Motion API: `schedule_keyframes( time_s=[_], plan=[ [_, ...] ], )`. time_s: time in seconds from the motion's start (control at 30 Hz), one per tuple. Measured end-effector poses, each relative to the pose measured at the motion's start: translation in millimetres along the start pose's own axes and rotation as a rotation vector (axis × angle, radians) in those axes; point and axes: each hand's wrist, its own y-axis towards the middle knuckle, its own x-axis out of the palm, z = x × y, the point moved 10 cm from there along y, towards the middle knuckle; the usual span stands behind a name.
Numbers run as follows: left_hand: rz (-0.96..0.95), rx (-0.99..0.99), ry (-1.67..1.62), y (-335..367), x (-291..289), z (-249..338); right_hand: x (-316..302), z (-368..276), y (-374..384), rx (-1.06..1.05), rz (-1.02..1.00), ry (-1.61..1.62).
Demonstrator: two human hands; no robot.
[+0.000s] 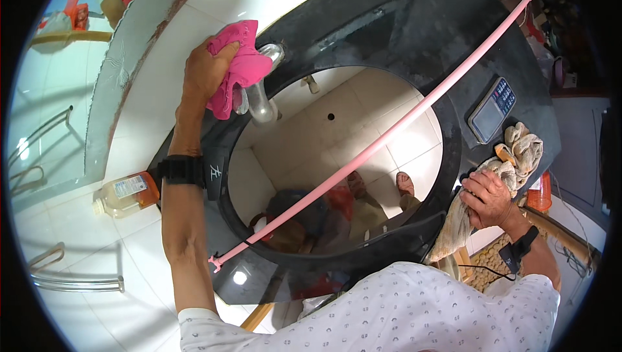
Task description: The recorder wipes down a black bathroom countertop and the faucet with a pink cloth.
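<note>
My left hand (206, 70) grips a bright pink cloth (245, 60) beside the metal faucet (260, 102); its fingers are closed on the cloth, which touches or nearly touches the faucet. On the right edge of the black countertop (291, 44), my right hand (486, 198) is closed over a worn, stained beige cloth (452, 225) that hangs past the edge. A long pink rod (376, 148) lies slantwise across the round opening in the counter. Floor tiles and feet show through that opening.
A keypad phone (492, 111) lies on the counter near the beige cloth. At the left, a bottle (127, 195) of amber liquid leans by the tiled wall, with metal rails (78, 283) below. A mirror with a worn edge (139, 41) stands at upper left. An orange-red container (539, 193) sits at right.
</note>
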Motion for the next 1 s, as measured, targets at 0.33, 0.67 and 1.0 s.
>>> schedule_keyframes(
  time_s=[0.33,0.67,1.0],
  plan=[
    [0.158,0.371,0.178,-79.3,-5.6,46.3,0.7,-0.8,1.8,0.0,-0.013,-0.001],
    [0.057,0.004,-0.211,-9.5,1.2,-29.6,3.1,-3.6,4.6,0.0,-0.026,-0.007],
    [0.335,-0.23,0.296,-102.1,-5.3,-95.8,-0.4,0.7,-2.6,0.014,-0.005,0.016]
  ],
)
